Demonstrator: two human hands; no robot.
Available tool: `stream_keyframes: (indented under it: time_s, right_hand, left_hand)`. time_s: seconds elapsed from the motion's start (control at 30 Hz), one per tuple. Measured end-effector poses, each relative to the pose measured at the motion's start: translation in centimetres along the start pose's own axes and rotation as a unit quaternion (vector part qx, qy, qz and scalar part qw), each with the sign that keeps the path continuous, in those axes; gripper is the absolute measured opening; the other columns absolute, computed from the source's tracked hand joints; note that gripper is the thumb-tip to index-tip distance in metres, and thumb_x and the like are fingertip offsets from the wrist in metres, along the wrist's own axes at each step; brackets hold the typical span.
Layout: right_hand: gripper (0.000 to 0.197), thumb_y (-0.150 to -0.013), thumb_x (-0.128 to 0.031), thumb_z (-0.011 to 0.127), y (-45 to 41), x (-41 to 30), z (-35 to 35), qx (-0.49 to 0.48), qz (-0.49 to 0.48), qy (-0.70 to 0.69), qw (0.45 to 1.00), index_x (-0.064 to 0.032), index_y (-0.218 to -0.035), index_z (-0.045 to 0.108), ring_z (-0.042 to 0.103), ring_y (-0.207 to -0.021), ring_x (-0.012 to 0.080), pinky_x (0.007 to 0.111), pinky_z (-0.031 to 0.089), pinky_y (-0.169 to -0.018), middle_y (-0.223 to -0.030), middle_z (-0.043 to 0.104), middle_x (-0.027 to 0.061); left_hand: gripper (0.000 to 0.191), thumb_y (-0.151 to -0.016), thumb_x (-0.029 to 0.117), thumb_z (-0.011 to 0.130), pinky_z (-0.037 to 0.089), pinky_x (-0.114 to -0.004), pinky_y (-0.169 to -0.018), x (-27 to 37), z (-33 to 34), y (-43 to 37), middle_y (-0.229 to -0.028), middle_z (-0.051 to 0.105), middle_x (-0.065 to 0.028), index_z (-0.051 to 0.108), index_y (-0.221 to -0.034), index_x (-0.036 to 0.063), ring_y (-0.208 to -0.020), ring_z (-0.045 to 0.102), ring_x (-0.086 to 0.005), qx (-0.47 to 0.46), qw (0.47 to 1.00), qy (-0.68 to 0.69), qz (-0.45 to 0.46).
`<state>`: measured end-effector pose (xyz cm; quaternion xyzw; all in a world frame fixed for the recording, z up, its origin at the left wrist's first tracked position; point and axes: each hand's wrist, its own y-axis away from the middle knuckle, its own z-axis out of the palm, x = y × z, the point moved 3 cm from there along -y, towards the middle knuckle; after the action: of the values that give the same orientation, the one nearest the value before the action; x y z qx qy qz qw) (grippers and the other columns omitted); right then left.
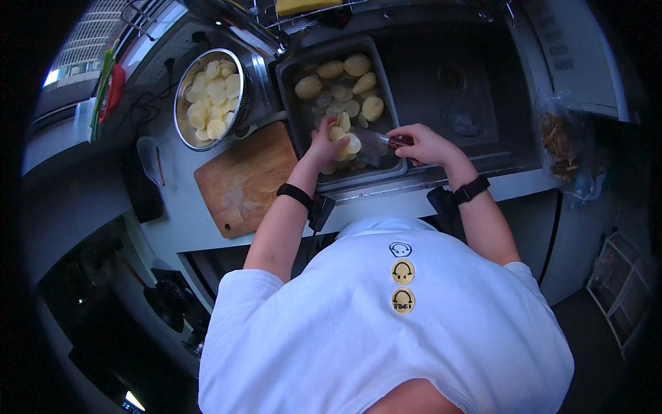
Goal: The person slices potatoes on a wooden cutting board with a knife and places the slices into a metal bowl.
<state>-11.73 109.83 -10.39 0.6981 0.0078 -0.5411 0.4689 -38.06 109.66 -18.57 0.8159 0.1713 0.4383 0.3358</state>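
My left hand (327,142) is closed around several pale potato slices (347,146) over a grey plastic basin (401,127) set in the sink. My right hand (424,144) grips the dark red handle of a kitchen knife (371,145), its broad blade reaching left to the slices. Whole peeled potatoes (357,65) and more slices lie in water farther back in the basin. Left of it stands a metal colander (177,111) heaped with potato slices (217,92). Between them, nearer me, lies a wooden cutting board (248,178) with a damp-looking patch.
The dark sink (496,119) extends right of the basin, with a drain in it. A metal faucet (248,31) leans over the back left. A plastic bag with brown contents (561,145) hangs at the right. A clear ladle or spoon (150,158) lies on the left counter.
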Motion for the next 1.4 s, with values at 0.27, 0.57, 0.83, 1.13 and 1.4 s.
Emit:
stream_keyframes:
  time_s: [0.27,0.57,0.83,1.13,1.4]
  right_hand:
    - [0.044,-0.084,-0.006,0.066,6.4,-7.5,0.1,0.119,-0.09,0.185,0.971,0.0,-0.127,0.061,0.067,-0.077,0.0181,0.029,0.054,-0.065,-0.101,0.07,0.0144]
    - [0.041,-0.083,-0.005,0.064,12.5,-13.0,3.5,0.198,-0.161,0.248,0.934,-0.0007,-0.123,0.063,0.068,-0.09,0.0321,0.037,0.052,-0.08,-0.103,0.069,0.022]
    - [0.043,-0.084,-0.006,0.063,15.4,-15.9,6.4,0.247,-0.207,0.309,0.895,-0.0007,-0.126,0.061,0.068,-0.086,0.0313,0.036,0.053,-0.077,-0.1,0.069,0.0222]
    - [0.048,-0.083,-0.001,0.066,16.7,-16.4,8.7,0.296,-0.185,0.309,0.885,0.0011,-0.13,0.058,0.068,-0.094,0.025,0.032,0.052,-0.083,-0.108,0.068,0.0201]
    - [0.048,-0.084,-0.001,0.067,17.9,-16.9,10.3,0.334,-0.161,0.305,0.877,0.0014,-0.131,0.058,0.068,-0.094,0.024,0.032,0.053,-0.083,-0.109,0.068,0.0198]
  left_hand:
    - [0.065,-0.085,0.017,0.075,0.049,-0.041,-0.099,4.6,0.1,2.9,-0.137,0.038,-0.0192,0.041,-0.14,0.0208,-0.123,0.048,-0.0324,0.073,0.982,0.108,0.134]
    - [0.059,-0.088,0.013,0.07,0.05,-0.041,-0.099,8.5,-1.8,6.8,-0.135,0.039,-0.0147,0.042,-0.139,0.0208,-0.123,0.048,-0.03,0.108,0.945,0.177,0.252]
    - [0.06,-0.086,0.014,0.07,0.048,-0.039,-0.098,10.0,-4.0,9.3,-0.132,0.043,-0.0151,0.043,-0.139,0.0203,-0.121,0.05,-0.0285,0.118,0.925,0.182,0.312]
    - [0.061,-0.084,0.012,0.072,0.046,-0.042,-0.1,11.3,-5.6,10.4,-0.122,0.043,-0.0161,0.044,-0.137,0.0242,-0.117,0.051,-0.0334,0.082,0.907,0.211,0.354]
    - [0.062,-0.084,0.012,0.073,0.046,-0.041,-0.1,12.4,-6.4,11.0,-0.122,0.044,-0.0169,0.045,-0.137,0.0248,-0.116,0.052,-0.0333,0.07,0.905,0.19,0.375]
